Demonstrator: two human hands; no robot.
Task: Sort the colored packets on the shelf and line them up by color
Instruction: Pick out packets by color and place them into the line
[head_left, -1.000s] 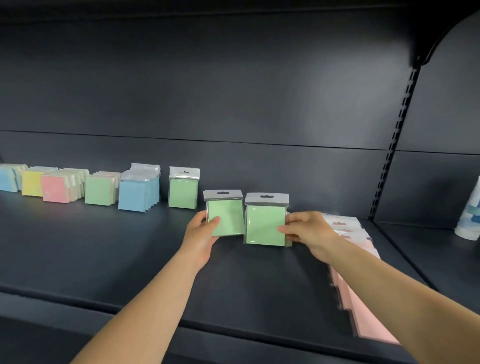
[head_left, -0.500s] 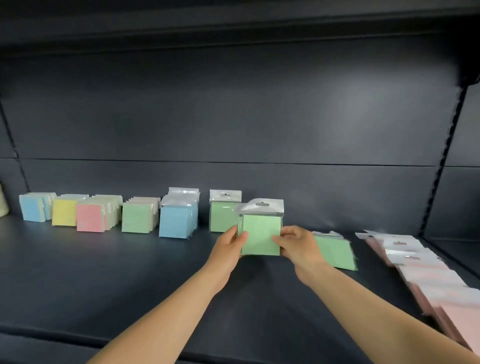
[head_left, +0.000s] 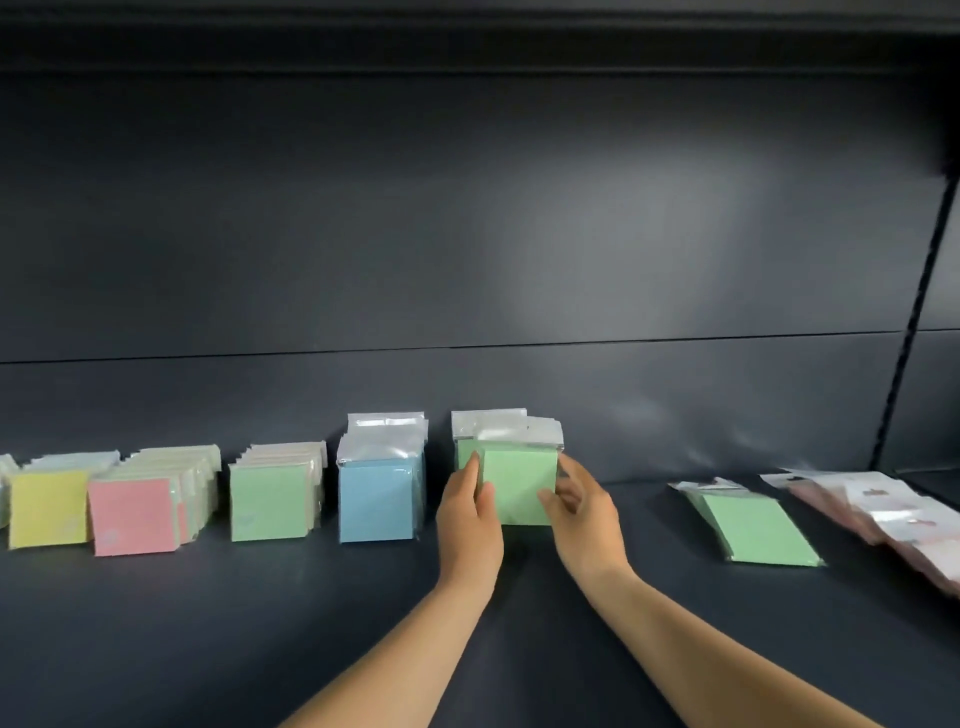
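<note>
Both my hands hold an upright green packet (head_left: 521, 483) at the back of the dark shelf (head_left: 311, 613), just in front of another green packet (head_left: 464, 451) standing there. My left hand (head_left: 467, 514) grips its left edge, thumb across the front. My right hand (head_left: 584, 509) grips its right edge; the fingers are blurred. More green packets (head_left: 753, 525) lie flat to the right. A blue stack (head_left: 379, 493), a green stack (head_left: 270, 499), a pink-fronted stack (head_left: 135, 514) and a yellow packet (head_left: 47, 506) stand in a row to the left.
Pink packets (head_left: 883, 514) lie fanned out flat at the far right of the shelf. The shelf's back wall (head_left: 467, 260) rises right behind the row. A slotted upright post (head_left: 919, 291) divides off the bay to the right.
Both hands have carried the green packet back and left, up against the standing green packet beside the blue stack. The view has shifted left, so the flat green and pink packets sit farther right.
</note>
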